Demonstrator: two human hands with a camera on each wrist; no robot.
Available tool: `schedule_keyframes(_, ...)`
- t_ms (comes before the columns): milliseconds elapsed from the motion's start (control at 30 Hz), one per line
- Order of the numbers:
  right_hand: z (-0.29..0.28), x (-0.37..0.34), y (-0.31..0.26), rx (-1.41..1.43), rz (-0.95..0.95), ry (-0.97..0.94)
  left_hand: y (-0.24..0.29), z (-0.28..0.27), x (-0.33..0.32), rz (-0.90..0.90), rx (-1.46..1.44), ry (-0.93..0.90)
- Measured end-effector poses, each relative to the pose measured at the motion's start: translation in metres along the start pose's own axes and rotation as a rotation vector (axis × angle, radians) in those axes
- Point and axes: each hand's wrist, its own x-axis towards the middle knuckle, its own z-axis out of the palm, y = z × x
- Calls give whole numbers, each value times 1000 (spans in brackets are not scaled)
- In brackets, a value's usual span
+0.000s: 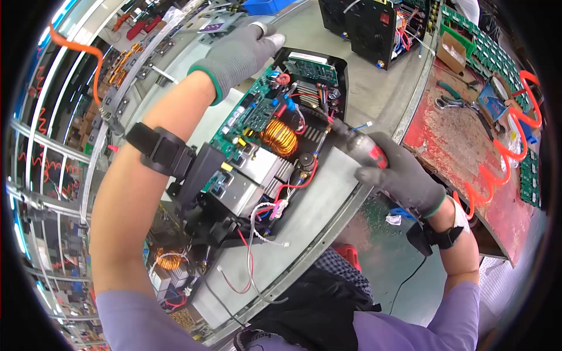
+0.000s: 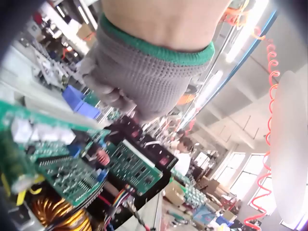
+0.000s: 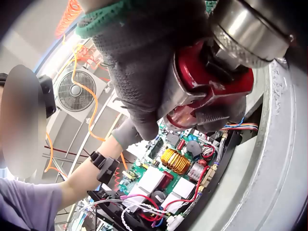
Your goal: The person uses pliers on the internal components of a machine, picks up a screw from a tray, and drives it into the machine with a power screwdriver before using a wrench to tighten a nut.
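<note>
The grey-gloved right hand (image 1: 404,175) grips a red and silver power screwdriver (image 1: 364,149), its fingers wrapped round the body. The tool's narrow front end points at the right side of an open black chassis (image 1: 342,73). Inside the chassis are green circuit boards (image 1: 313,69), a copper-wound coil (image 1: 280,138) and pale metal heat sinks (image 1: 249,175). Beside the chassis's far end is the gloved left hand (image 1: 243,55), fingers bent. In the left wrist view, its fingertips (image 2: 139,113) overlap the top of the black end panel; I cannot tell whether they hold it.
Loose wires (image 1: 252,251) hang from the chassis's near end. Another black unit (image 1: 374,29) stands farther along the metal-edged line. To the right, a worn red bench (image 1: 445,131) carries pliers, boxes and circuit boards. A coiled orange hose (image 1: 503,137) hangs over it.
</note>
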Motion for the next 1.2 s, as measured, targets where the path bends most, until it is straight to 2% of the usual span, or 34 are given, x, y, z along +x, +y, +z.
schedule_keyframes(33, 0, 8, -1, 10, 8, 3, -1, 10, 5, 9, -124, 33)
schedule_keyframes(100, 0, 24, -2, -137, 43, -26, -6, 27, 9, 58, -119, 11)
schedule_keyframes(167, 2, 36, 4, -150, 49, -20, -7, 38, 6, 150, -112, -3)
schedule_keyframes(233, 3, 46, 9, -206, 27, -23, -11, 45, 9, 129, -101, 34)
schedule_keyframes(300, 3, 52, 10, -219, 17, -25, -17, 50, 12, 121, -76, 152)
schedule_keyframes(367, 3, 56, 9, -234, 7, -29, -9, 48, 11, 44, -61, 136)
schedule_keyframes(433, 3, 59, 7, -212, -4, -58, -4, 47, 10, -37, -139, 204)
schedule_keyframes(567, 6, 61, 5, -194, -11, -78, 1, 40, 5, -73, -218, 155)
schedule_keyframes(633, 7, 63, 5, -207, -10, -81, -6, 43, 9, -41, -459, 72)
schedule_keyframes(767, 4, 64, 2, -228, 14, -93, -8, 46, 11, -55, -519, 83)
schedule_keyframes(867, 4, 67, -3, -212, -78, -17, -9, 46, 11, -105, -552, 69)
schedule_keyframes(933, 3, 66, -13, -340, -60, -31, -9, 46, 11, -70, -580, 63)
schedule_keyframes(1200, 2, 57, -13, -356, 22, -5, -12, 48, 12, -85, -600, 65)
